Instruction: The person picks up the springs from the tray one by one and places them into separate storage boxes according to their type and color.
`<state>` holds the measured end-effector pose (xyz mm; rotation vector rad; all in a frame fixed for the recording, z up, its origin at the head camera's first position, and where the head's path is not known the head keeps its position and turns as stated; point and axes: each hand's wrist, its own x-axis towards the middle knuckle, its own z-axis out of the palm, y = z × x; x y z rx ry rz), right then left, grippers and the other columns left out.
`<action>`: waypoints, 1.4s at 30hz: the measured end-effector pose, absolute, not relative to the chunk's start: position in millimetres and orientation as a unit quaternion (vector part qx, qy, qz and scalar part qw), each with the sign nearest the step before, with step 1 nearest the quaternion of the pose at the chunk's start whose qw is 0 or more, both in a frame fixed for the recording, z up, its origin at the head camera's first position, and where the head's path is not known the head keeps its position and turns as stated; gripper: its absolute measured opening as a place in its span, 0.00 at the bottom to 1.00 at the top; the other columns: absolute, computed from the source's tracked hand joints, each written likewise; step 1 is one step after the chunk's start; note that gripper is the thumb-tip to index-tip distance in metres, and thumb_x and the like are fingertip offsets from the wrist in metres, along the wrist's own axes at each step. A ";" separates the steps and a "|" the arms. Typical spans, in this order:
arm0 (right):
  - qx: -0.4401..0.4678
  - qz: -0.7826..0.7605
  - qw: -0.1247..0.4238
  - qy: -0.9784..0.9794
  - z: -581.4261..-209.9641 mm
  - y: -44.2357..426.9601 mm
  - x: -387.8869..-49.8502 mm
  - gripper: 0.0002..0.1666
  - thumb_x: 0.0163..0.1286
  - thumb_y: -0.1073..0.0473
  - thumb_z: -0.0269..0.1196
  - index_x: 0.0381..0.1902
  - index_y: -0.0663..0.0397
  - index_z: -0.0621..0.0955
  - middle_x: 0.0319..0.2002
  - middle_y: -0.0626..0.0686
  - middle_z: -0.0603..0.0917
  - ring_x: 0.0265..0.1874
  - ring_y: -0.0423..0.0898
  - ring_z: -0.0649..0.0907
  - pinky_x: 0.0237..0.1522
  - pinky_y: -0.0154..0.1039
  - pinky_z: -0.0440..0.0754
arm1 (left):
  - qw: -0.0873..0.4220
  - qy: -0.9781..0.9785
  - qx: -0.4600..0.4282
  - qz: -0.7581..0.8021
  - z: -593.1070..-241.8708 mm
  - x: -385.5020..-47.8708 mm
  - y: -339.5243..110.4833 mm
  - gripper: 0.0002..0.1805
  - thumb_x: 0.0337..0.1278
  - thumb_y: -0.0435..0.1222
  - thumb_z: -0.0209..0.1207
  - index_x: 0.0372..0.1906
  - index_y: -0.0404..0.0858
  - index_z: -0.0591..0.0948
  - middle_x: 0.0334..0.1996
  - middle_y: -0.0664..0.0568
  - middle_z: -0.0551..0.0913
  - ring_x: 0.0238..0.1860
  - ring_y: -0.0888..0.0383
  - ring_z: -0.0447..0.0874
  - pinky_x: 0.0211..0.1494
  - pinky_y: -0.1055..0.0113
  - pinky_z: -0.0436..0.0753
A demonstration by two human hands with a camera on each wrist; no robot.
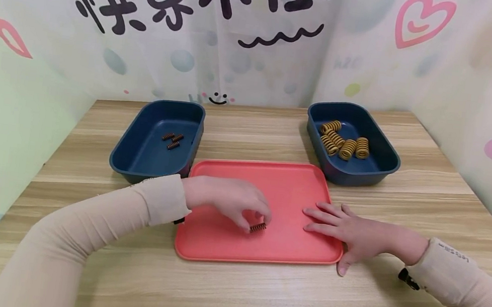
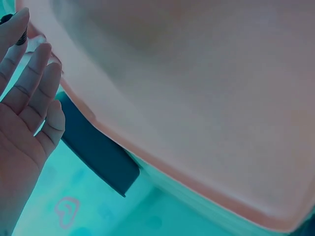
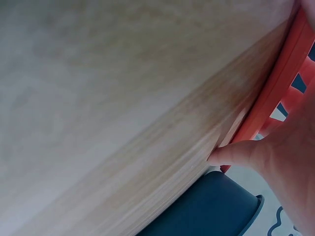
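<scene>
Over the red tray (image 1: 288, 183), my left hand (image 1: 238, 200) pinches a small dark coil spring (image 1: 258, 227) between thumb and forefinger, low above the tray or touching it; I cannot tell which. The left wrist view has this spring (image 2: 22, 37) at the fingertips, partly cut off by the frame, with the other fingers (image 2: 42, 93) loosely extended. My right hand (image 1: 359, 235) rests with spread fingers on the tray's right side. Its thumb (image 3: 236, 153) reaches past the tray's rim to the wooden table, as the right wrist view shows.
Behind the tray on the left, a blue bin (image 1: 145, 154) holds three small dark springs (image 1: 173, 144). The blue bin (image 1: 362, 174) at the back right contains several larger yellow springs (image 1: 348, 149). A printed curtain (image 1: 255, 68) stands behind the wooden table (image 1: 229, 298).
</scene>
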<state>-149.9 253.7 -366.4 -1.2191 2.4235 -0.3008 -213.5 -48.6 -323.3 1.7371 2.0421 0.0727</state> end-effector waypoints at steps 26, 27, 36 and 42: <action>-0.454 -0.106 0.185 0.865 -368.9 255.1 -149.5 0.56 0.44 0.27 0.61 0.67 0.45 0.62 0.70 0.55 0.51 0.66 0.65 0.48 0.54 0.73 0.50 | 0.197 0.767 0.608 0.048 -303.4 -238.3 -72.9 0.17 0.52 0.40 0.64 0.48 0.45 0.78 0.40 0.56 0.79 0.43 0.61 0.73 0.46 0.69 0.73; -0.455 -0.105 0.184 0.865 -369.1 255.3 -149.5 0.56 0.44 0.27 0.61 0.67 0.45 0.62 0.70 0.55 0.51 0.66 0.65 0.48 0.54 0.73 0.50 | 0.201 0.770 0.603 0.051 -302.2 -239.1 -74.0 0.17 0.52 0.40 0.63 0.48 0.45 0.78 0.40 0.56 0.79 0.43 0.61 0.73 0.45 0.69 0.73; -0.453 -0.108 0.185 0.866 -368.5 254.9 -149.2 0.56 0.43 0.27 0.61 0.67 0.45 0.62 0.70 0.55 0.51 0.66 0.64 0.49 0.54 0.73 0.50 | 0.207 0.797 0.564 0.061 -291.3 -248.4 -87.8 0.15 0.52 0.39 0.63 0.47 0.46 0.78 0.40 0.53 0.78 0.43 0.58 0.73 0.46 0.66 0.73; -0.454 -0.108 0.184 0.865 -367.9 255.0 -149.3 0.56 0.44 0.27 0.61 0.67 0.45 0.62 0.70 0.55 0.51 0.66 0.64 0.48 0.54 0.73 0.49 | 0.200 0.813 0.543 0.064 -283.7 -255.6 -99.0 0.17 0.53 0.40 0.63 0.49 0.45 0.77 0.42 0.49 0.79 0.46 0.53 0.74 0.48 0.63 0.74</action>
